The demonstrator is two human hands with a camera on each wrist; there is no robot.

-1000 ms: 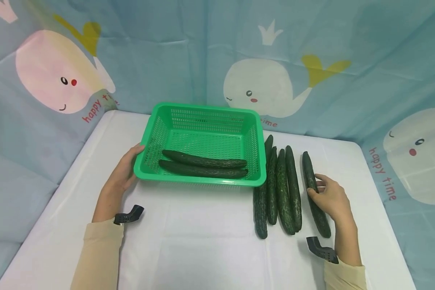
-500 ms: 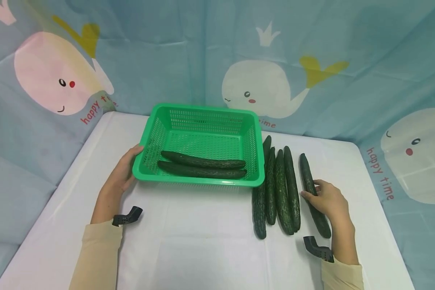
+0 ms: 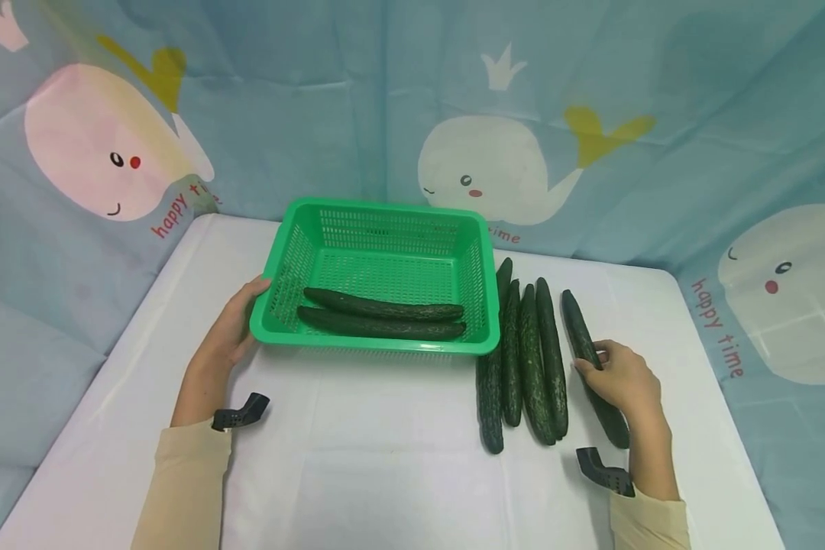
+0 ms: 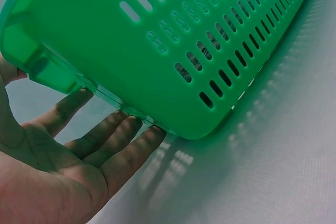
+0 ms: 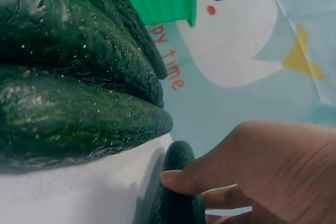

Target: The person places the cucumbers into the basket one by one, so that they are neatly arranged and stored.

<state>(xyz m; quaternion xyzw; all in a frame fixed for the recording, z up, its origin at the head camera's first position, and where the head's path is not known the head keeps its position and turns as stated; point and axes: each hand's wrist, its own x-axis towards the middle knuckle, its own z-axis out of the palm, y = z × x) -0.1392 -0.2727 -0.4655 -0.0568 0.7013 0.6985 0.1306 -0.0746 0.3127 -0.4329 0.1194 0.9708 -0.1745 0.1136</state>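
Observation:
My left hand (image 3: 237,321) is at the left end of a green plastic basket (image 3: 378,344); in the left wrist view its straight fingers (image 4: 131,150) touch the slotted wall (image 4: 157,87), the thumb partly hidden by the rim. Inside the basket, two long dark cucumbers lie side by side, the rear one (image 3: 385,307) close to the front one (image 3: 378,325). On the right, my right hand (image 3: 626,378) grips a lone cucumber (image 3: 577,325) around its middle. The right wrist view has the thumb (image 5: 181,181) on one side of this cucumber (image 5: 178,203), the fingers on the other.
Several more cucumbers (image 3: 532,367) lie side by side on the white tablecloth (image 3: 385,458), between the basket and the gripped one. The leftmost is partly hidden by the basket's right end. A blue whale-print curtain (image 3: 357,114) hangs close behind and beside the table.
My right hand has shifted along the lone cucumber, and the cucumber's far end has swung slightly left. The left hand and the basket stay as they were; the whole view has drifted slightly.

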